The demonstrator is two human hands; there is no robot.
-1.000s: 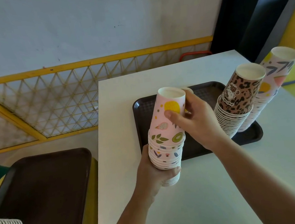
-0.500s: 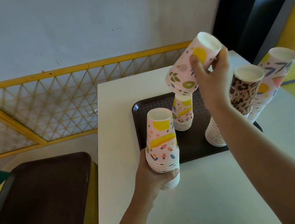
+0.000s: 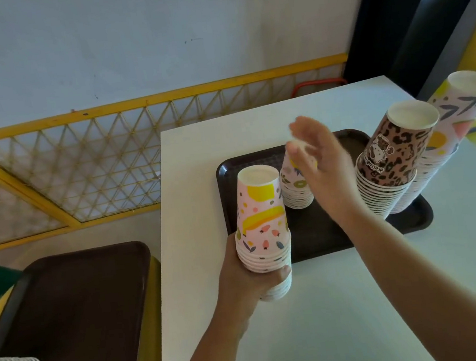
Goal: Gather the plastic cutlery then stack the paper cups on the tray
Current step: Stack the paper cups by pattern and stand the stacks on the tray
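The pink cup you were carrying is now sitting on the short stack [image 3: 296, 185] near the tray's [image 3: 321, 242] far-left corner; your right hand [image 3: 323, 167] is lifting off, fingers spread. Your left hand [image 3: 250, 283] is gripping the remaining stack [image 3: 263, 231] by the tray's near-left corner.

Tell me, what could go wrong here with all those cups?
The leopard-print stack and the tall stack behind it both lean on the tray, so a bump from the right forearm could topple them. The right hand is blurred above the small stack, which might get knocked over. The left hand grips only the lower cups of its stack, so the upper ones may tilt off.
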